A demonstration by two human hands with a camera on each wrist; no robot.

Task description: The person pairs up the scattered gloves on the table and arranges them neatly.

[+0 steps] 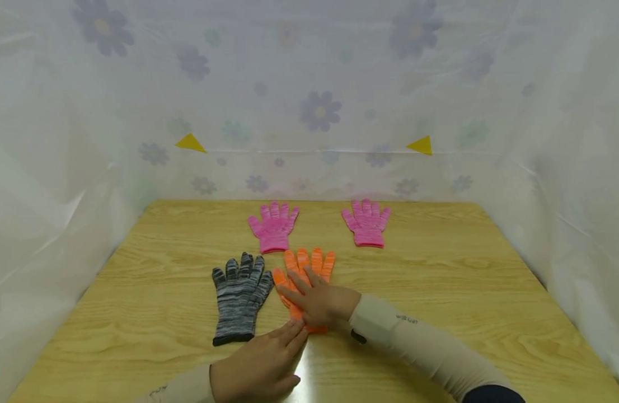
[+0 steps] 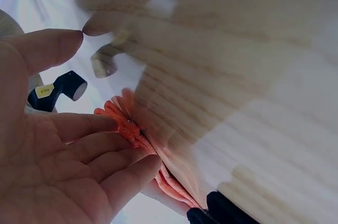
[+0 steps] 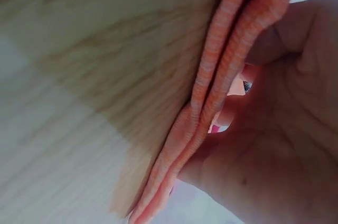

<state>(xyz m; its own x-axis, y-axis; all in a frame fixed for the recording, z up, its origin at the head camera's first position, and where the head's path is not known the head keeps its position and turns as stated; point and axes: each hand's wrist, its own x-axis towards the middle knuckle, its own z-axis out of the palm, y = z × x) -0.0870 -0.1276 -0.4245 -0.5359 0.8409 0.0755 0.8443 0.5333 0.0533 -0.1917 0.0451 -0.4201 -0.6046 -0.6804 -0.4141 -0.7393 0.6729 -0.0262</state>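
Note:
An orange knit glove [image 1: 303, 263] lies on the table with its fingers toward the back. My right hand [image 1: 322, 305] rests on it with fingers spread over the glove's palm. In the right wrist view, the glove's layered side edge [image 3: 232, 60] shows under my right hand. My left hand [image 1: 261, 364] reaches in from the front, its straight fingertips at the lower left of the orange cuff, beside my right hand. A grey-and-black striped glove [image 1: 241, 305] lies flat just left of the orange one.
Two pink gloves lie farther back, one at the left [image 1: 275, 228] and one at the right [image 1: 369, 228]. The wooden table [image 1: 440, 263] is enclosed by a white flowered sheet [image 1: 269, 117] at the back and pale sheeting at both sides.

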